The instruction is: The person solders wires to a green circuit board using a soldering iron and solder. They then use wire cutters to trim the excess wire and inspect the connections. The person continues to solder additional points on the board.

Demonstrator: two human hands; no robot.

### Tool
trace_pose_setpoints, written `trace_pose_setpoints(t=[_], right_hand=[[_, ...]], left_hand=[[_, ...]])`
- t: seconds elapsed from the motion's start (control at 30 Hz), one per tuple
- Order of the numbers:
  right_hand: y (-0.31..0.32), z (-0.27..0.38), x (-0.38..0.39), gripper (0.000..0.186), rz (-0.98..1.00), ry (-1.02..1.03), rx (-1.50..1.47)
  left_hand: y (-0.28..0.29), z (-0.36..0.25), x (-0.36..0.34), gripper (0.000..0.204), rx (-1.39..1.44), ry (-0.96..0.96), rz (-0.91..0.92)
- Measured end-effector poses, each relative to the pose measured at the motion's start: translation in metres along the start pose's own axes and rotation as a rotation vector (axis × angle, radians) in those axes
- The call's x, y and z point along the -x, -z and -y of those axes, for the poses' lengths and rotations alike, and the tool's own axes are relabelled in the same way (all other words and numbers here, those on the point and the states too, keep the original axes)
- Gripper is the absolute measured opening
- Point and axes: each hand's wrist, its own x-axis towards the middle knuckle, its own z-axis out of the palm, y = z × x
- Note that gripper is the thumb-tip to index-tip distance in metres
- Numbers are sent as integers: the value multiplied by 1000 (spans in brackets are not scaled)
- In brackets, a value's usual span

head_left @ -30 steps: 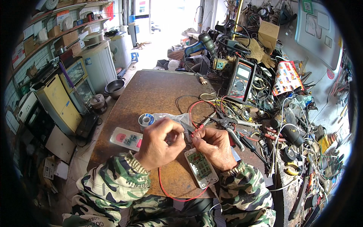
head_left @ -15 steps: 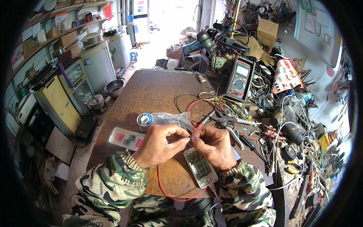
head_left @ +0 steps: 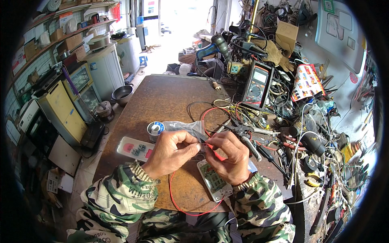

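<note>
My left hand point(head_left: 172, 154) and my right hand point(head_left: 227, 156) almost meet above the wooden bench, fingertips closed around something thin like a fine wire, too small to name surely. Something red shows behind my right fingers. Below them lies an open grey housing with a green circuit board point(head_left: 215, 180), partly covered by my right hand. A red wire point(head_left: 178, 202) loops below the hands. Left of them are a pale plastic casing point(head_left: 125, 146) with pink and small green parts and a spool of solder point(head_left: 155, 130). A clear bag point(head_left: 178, 126) lies behind my fingers.
A multimeter point(head_left: 256, 87) leans among tangled cables at the back right. Pliers point(head_left: 241, 131) and other tools crowd the bench's right side. A heat gun or drill point(head_left: 219, 46) rests beyond. Old appliances point(head_left: 60, 109) and a pan point(head_left: 121, 95) stand along the left.
Over the last second my left hand has come down and right, its fingertips meeting the right's. Most recently my right hand's fingers have shifted and bent differently at the pinch.
</note>
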Motion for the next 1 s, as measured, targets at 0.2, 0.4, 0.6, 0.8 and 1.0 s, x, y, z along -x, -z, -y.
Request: trace_pose_setpoints(t=[0.2, 0.4, 0.6, 0.8, 1.0], right_hand=[[0, -3, 1, 34, 16, 110, 79], [-2, -2, 1, 33, -2, 133, 93], [0, -1, 0, 32, -4, 167, 133], [-5, 0, 2, 28, -78, 112, 112], [-9, 2, 2, 22, -115, 38, 30]], left_hand=[[2, -1, 1, 15, -12, 11, 53], [6, 0, 0, 15, 52, 71, 116], [6, 3, -1, 13, 103, 72, 154], [-3, 3, 1, 12, 197, 55, 105], [-1, -3, 1, 16, 236, 98, 114]])
